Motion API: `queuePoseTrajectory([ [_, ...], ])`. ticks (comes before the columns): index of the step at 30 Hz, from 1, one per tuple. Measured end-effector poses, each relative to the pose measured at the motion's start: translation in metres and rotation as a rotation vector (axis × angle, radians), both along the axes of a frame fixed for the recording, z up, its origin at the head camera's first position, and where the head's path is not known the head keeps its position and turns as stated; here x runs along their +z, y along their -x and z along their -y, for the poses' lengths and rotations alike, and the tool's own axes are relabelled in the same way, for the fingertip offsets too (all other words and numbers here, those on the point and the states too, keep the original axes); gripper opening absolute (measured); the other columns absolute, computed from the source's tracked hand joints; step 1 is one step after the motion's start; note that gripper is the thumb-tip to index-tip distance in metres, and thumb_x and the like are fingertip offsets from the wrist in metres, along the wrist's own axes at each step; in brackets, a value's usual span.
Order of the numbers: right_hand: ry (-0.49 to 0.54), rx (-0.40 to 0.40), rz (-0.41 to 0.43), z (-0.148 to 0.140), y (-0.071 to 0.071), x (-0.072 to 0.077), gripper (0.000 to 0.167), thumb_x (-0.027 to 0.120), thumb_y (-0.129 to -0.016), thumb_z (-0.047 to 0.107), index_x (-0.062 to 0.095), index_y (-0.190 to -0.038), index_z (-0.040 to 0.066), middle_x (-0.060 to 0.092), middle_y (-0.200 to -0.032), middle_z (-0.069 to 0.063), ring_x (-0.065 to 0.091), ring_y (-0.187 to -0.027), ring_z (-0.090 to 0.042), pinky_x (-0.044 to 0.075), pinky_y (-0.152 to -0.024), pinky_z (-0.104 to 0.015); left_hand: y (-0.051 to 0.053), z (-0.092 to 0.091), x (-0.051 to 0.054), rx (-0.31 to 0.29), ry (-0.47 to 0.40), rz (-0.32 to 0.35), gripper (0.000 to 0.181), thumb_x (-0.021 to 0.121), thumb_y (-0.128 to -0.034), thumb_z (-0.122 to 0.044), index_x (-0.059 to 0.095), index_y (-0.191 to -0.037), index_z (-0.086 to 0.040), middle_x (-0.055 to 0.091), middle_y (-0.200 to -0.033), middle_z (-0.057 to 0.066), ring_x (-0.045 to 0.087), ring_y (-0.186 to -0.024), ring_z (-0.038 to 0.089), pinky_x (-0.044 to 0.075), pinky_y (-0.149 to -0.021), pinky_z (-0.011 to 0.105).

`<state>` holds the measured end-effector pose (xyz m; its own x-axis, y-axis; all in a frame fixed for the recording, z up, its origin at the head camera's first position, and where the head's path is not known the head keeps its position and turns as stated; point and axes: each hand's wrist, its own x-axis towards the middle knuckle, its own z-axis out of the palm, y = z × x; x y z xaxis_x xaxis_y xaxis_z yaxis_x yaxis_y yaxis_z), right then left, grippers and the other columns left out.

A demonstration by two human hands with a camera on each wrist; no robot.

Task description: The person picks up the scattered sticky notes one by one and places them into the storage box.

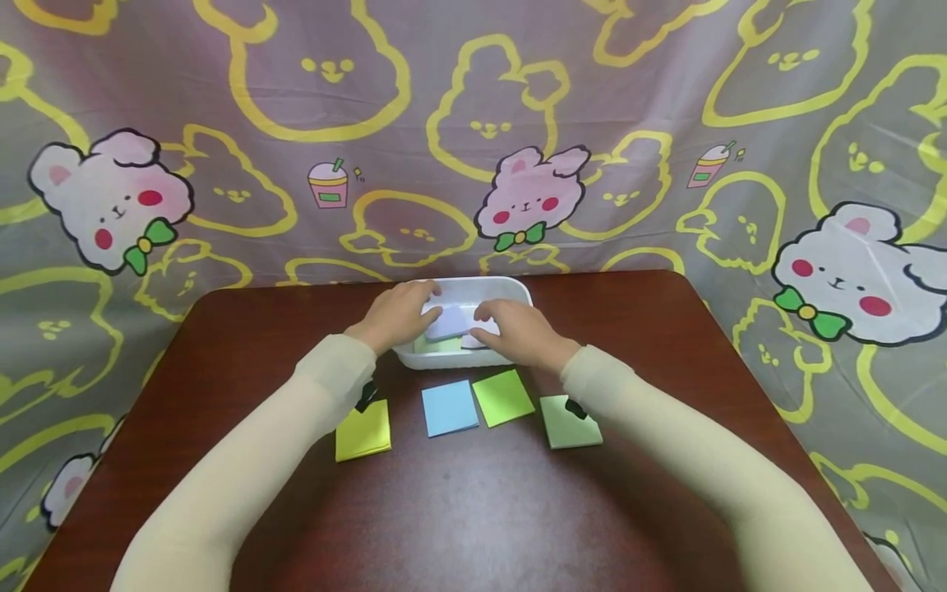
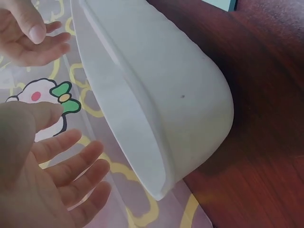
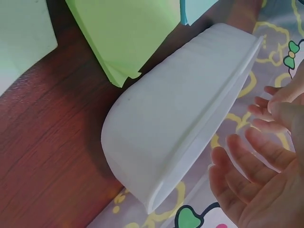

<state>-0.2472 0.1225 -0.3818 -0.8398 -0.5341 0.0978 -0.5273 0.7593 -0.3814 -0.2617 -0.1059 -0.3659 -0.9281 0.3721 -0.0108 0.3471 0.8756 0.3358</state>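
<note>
A white plastic basin (image 1: pixel 453 360) stands at the far side of the table. Inside it lie a lavender sticky note pad (image 1: pixel 447 322), a pale green pad (image 1: pixel 435 344) partly beneath that, and another pale pad (image 1: pixel 472 341) half hidden by the right hand. Over the basin's left side is my left hand (image 1: pixel 397 314), its fingers loosely bent. Facing it, my right hand (image 1: pixel 528 333) hovers above the right side. Both wrist views show the left hand (image 2: pixel 66 175) and the right hand (image 3: pixel 261 180) with relaxed fingers and nothing in them, above the basin's rim.
In front of the basin lie a yellow pad (image 1: pixel 363 432), a blue pad (image 1: pixel 450 408), a lime green pad (image 1: pixel 504 398) and a pale green pad (image 1: pixel 562 432) on the dark wooden table (image 1: pixel 473 510). A patterned curtain (image 1: pixel 414 164) hangs behind the table.
</note>
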Motion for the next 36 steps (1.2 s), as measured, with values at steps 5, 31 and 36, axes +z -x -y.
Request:
queuePoseTrajectory([
  [5, -0.005, 0.000, -0.011, -0.004, -0.007, 0.002, 0.037, 0.064, -0.099, 0.036, 0.068, -0.124, 0.008, 0.072, -0.120, -0.007, 0.068, -0.112, -0.024, 0.055, -0.095, -0.042, -0.007, 0.006, 0.002, 0.010, -0.025, 0.001, 0.044, 0.058, -0.1023, -0.030, 0.056, -0.139, -0.008, 0.064, -0.134, 0.015, 0.062, -0.120, 0.031, 0.050, -0.102, 0.049],
  [31, 0.019, -0.013, -0.055, -0.023, -0.038, 0.009, 0.035, 0.067, -0.097, 0.036, 0.070, -0.121, 0.010, 0.073, -0.118, -0.006, 0.068, -0.112, -0.021, 0.056, -0.093, -0.042, -0.039, 0.005, 0.004, -0.084, -0.031, -0.103, 0.039, 0.060, -0.1018, -0.030, 0.060, -0.133, -0.007, 0.069, -0.124, 0.013, 0.066, -0.113, 0.027, 0.054, -0.093, 0.047],
  [36, 0.038, -0.007, -0.055, -0.028, -0.044, 0.008, 0.033, 0.066, -0.098, 0.035, 0.070, -0.120, 0.010, 0.073, -0.120, -0.005, 0.068, -0.112, -0.022, 0.056, -0.093, -0.043, -0.044, 0.004, 0.004, -0.098, -0.038, -0.121, 0.039, 0.061, -0.1010, -0.029, 0.061, -0.133, -0.006, 0.070, -0.121, 0.012, 0.066, -0.112, 0.028, 0.054, -0.093, 0.047],
])
